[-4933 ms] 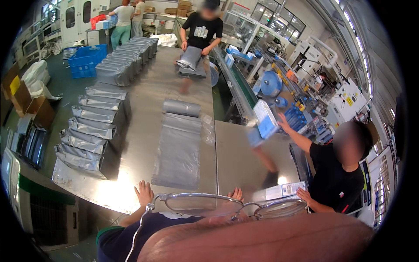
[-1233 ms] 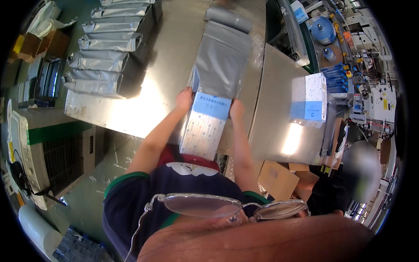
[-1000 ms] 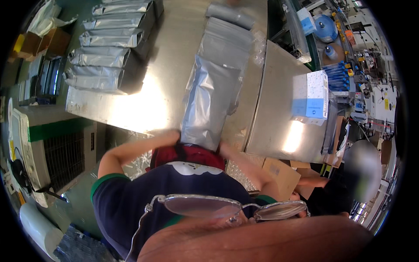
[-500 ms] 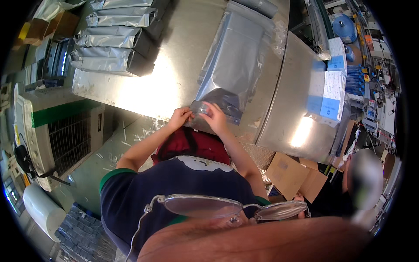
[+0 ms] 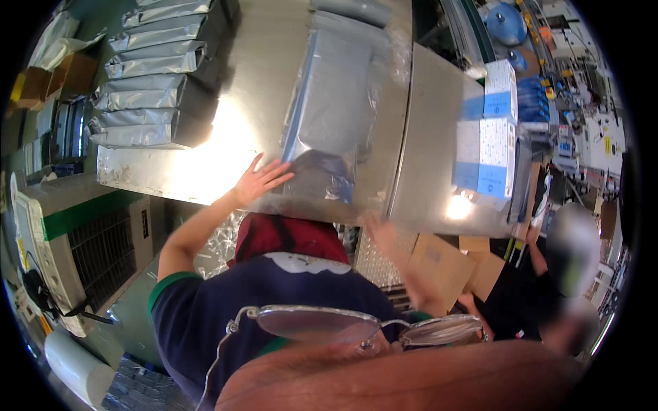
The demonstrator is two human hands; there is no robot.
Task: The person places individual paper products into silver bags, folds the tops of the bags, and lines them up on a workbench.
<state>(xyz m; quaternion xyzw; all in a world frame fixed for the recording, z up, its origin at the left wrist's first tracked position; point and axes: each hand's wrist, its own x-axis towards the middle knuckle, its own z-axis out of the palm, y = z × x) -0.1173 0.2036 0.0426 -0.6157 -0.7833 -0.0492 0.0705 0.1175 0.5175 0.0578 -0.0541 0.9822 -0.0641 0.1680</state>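
to handle the folded end well, a flat palm would probably serve better than pinching: press the dark, creased near flap of the long silver-grey plastic bag (image 5: 336, 103) evenly from the middle outward, and steady the boxy body so it doesn't skid on the smooth brushed-metal table (image 5: 257, 82). thin, shiny film like this likely springs back or wrinkles, so gentle pressure across the whole crease seems wiser than a tug at one corner.

the bag lies lengthwise on the table, on top of flat grey plastic sheeting, its near flap toward the person. the bare left hand (image 5: 264, 181) is spread wide, gripping nothing, its fingertips right by the bag's near left corner; whether they touch the film is hard to tell. the bare right hand (image 5: 375, 229) is blurred at the table's near edge, to the right of the flap and apart from it; i can't tell how its fingers stand. to the left is a row of upright silver-grey filled bags (image 5: 147, 127), to the right some white-and-blue rectangular cartons (image 5: 495, 161).
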